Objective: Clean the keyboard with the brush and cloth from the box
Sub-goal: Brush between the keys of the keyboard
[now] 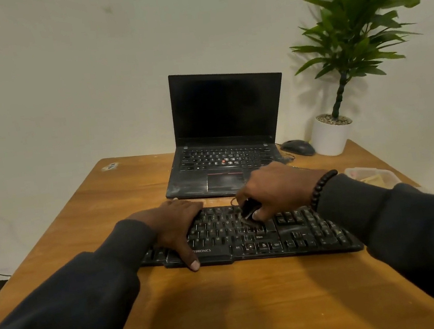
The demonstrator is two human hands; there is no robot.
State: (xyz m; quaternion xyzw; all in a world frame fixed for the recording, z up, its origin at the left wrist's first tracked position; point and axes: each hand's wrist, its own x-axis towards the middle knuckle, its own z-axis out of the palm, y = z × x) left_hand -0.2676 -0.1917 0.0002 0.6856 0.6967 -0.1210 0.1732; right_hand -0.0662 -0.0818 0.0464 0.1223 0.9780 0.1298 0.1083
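A dusty black keyboard [294, 234] lies across the wooden table in front of me. My left hand [175, 224] rests flat on its left part, fingers straight and thumb reaching over the front edge. My right hand [272, 187] hovers over the middle keys and grips a small black brush [248, 209], whose tip touches the keys. A clear plastic box [371, 176] sits at the right, partly hidden by my right sleeve. I see no cloth.
An open black laptop [224, 147] with a dark screen stands just behind the keyboard. A black mouse [297, 147] and a potted plant [333, 135] are at the back right. The table [225, 298] has a bare wooden stretch in front of the keyboard.
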